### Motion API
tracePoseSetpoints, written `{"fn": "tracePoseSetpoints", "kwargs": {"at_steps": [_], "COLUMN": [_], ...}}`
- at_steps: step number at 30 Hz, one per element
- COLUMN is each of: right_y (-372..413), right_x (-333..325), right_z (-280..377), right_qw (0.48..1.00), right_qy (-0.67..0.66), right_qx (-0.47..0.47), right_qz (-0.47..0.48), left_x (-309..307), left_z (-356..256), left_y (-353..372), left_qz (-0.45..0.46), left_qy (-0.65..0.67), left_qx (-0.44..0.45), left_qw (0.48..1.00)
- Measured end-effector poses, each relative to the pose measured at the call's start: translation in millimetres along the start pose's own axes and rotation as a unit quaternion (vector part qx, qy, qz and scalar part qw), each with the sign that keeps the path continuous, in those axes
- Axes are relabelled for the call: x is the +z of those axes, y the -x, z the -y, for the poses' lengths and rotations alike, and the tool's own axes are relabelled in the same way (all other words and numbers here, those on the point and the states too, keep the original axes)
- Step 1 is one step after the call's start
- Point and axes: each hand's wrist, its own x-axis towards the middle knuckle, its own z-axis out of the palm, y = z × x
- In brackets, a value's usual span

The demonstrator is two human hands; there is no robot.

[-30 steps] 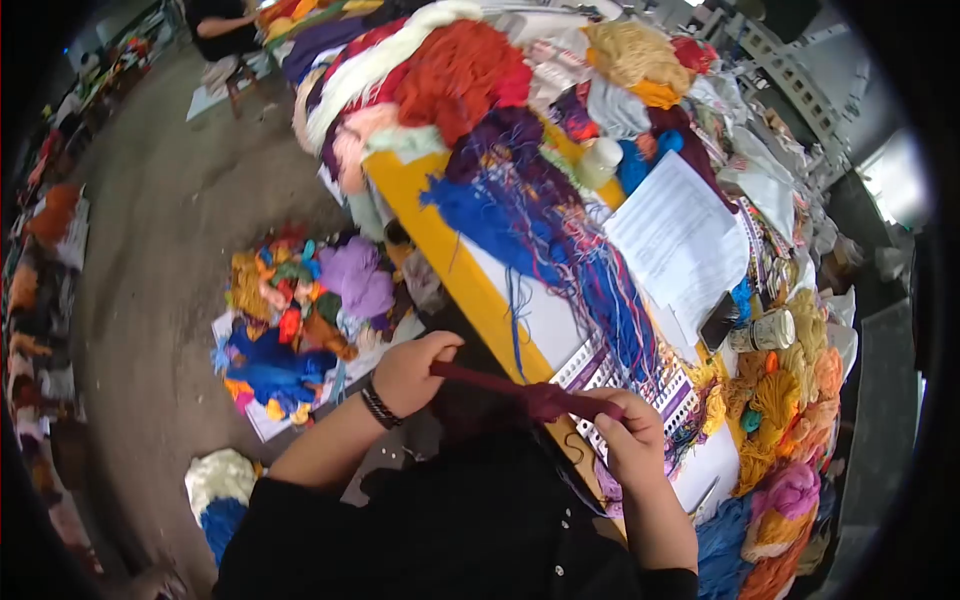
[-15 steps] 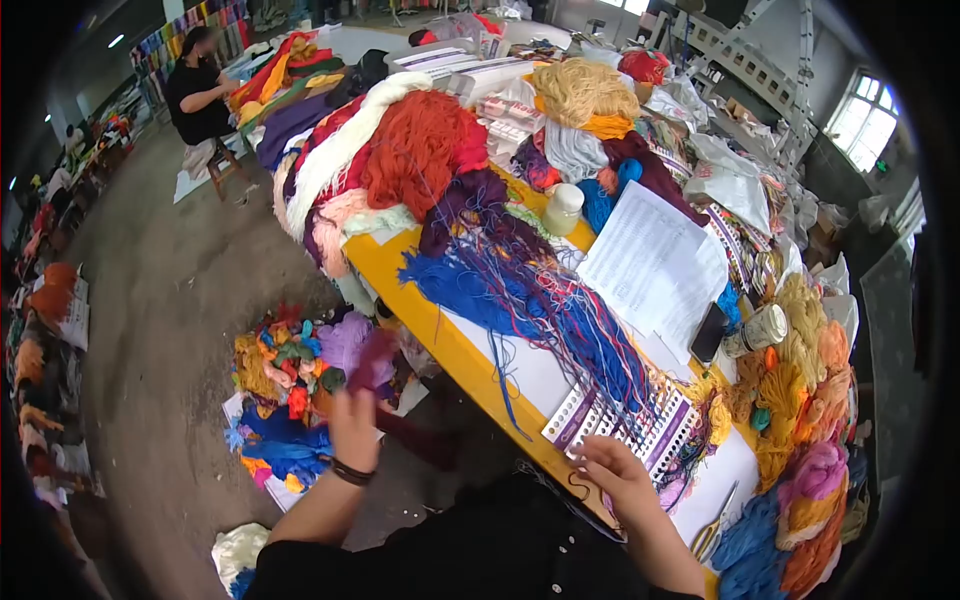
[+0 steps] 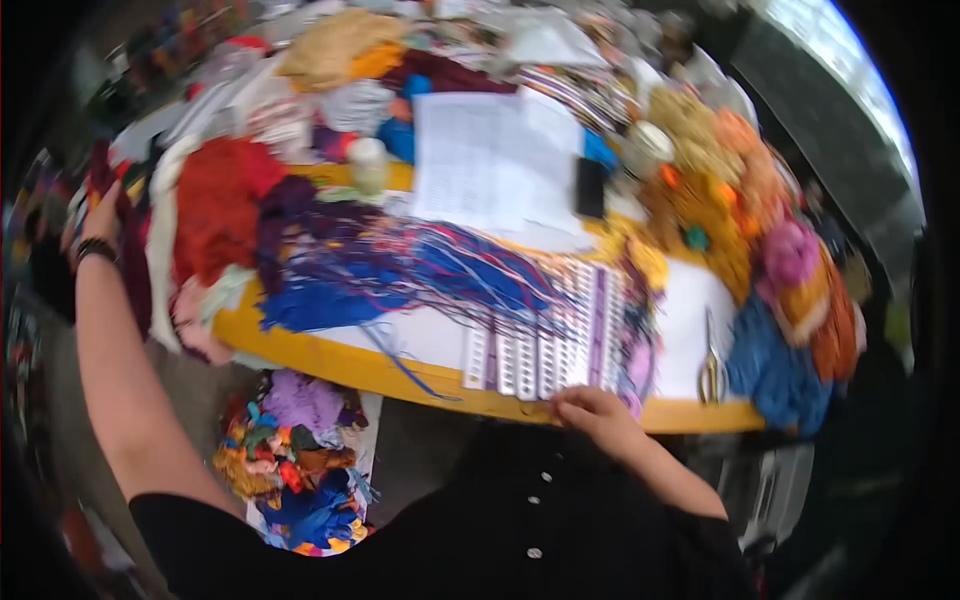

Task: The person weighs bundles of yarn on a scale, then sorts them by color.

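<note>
Far out at the left, my left hand is closed on a maroon yarn bundle, which hangs beside a white skein. My right hand is at the table's front edge, just below white punched cards with purple strips. Its fingers are bent together; whatever they hold is too small and blurred to name. Blue yarn and mixed loose threads lie across the table onto the cards.
Red yarn, a jar, a written sheet and a black phone lie behind. Gold scissors rest near blue yarn on the right. A coloured yarn pile is on the floor.
The view has turned right. My left hand has gone from above the floor pile up to the far left, carrying the maroon yarn. My right hand remains near the cards' lower edge.
</note>
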Motion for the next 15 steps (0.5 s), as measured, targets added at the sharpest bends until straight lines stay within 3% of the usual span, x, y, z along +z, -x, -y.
{"fn": "tracePoseSetpoints", "kwargs": {"at_steps": [2,3,4,5,6,7,8,10,12,13,15], "right_y": [4,6,8,10,13,13,14,16,16,15,16], "right_x": [-1,-2,-6,-12,-19,-25,-29,-36,-39,-41,-44], "right_z": [-3,-3,-5,-7,-9,-14,-22,-23,-25,-26,-29], "right_qw": [0.998,0.996,0.993,0.996,0.998,0.997,0.995,0.987,0.980,0.970,0.978], "right_qy": [-0.066,-0.093,-0.120,-0.081,-0.041,-0.016,0.001,0.076,0.110,0.145,0.098], "right_qx": [-0.006,-0.005,-0.005,0.000,0.007,-0.009,-0.012,-0.015,-0.040,-0.073,-0.055], "right_qz": [-0.010,-0.014,-0.014,-0.034,-0.051,-0.076,-0.095,-0.138,-0.162,-0.181,-0.178], "left_x": [40,65,94,121,138,162,178,213,234,233,232], "left_z": [-56,-60,-85,-109,-123,-125,-134,-126,-118,-127,-124], "left_y": [46,59,111,168,223,263,317,398,455,478,503], "left_qz": [0.083,0.056,0.115,0.147,0.170,0.256,0.321,0.414,0.400,0.418,0.394], "left_qy": [0.105,0.025,0.132,0.151,0.064,0.134,0.162,0.179,0.071,0.049,-0.022], "left_qx": [-0.034,0.079,0.112,0.102,0.302,0.188,0.129,0.093,0.196,0.155,0.229], "left_qw": [0.990,0.995,0.978,0.972,0.936,0.939,0.924,0.888,0.892,0.894,0.890]}}
